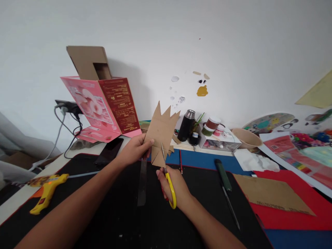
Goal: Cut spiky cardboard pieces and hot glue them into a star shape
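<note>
A brown cardboard piece (162,126) with a jagged, pointed top edge is held up over the black mat. My left hand (136,148) is closed on its lower left side, thumb across the front face. Through the handles of yellow-and-red scissors (171,193) go the fingers of my right hand (175,185). The scissor blades point upward and lie at the lower part of the cardboard, where a slanting dark line or slit shows. Whether both blades straddle the cardboard is hard to see.
A yellow glue gun (49,193) lies left on the black mat (109,214). On the right are a green-handled knife (227,186) and a cardboard sheet (275,193) on red paper. Behind stand a pink box (95,107), a black thermos (186,126) and paint jars (213,123). A clear ruler (141,183) lies mid-mat.
</note>
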Available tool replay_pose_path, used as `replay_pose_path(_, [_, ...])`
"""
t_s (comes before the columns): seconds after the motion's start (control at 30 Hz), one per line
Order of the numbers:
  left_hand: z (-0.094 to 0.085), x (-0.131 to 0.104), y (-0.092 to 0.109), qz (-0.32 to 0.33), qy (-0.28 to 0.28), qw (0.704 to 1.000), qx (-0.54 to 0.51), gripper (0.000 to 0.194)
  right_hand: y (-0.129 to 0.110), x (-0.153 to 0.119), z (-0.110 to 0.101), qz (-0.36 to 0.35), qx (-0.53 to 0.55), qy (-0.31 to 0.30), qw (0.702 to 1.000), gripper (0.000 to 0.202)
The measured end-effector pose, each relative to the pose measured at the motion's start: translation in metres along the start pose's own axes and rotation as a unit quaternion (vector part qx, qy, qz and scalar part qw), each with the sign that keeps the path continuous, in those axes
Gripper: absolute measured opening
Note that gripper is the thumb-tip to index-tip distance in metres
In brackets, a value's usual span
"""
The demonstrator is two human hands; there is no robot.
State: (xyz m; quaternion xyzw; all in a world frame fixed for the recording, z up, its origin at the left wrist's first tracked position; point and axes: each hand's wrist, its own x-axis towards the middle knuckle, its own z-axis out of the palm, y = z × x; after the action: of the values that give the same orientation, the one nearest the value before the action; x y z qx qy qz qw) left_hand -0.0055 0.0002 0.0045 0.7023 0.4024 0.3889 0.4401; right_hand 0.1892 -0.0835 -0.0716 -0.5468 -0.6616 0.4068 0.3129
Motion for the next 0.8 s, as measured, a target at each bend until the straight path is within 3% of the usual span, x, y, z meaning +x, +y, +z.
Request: replay_pose_path(0.8, [0.0023,0.0018,0.0002,-0.028,0.008,1.0,0.006,0.039,0.0057,0.0033,0.0001,0.022,0.038,-0.019,0.999,0.029])
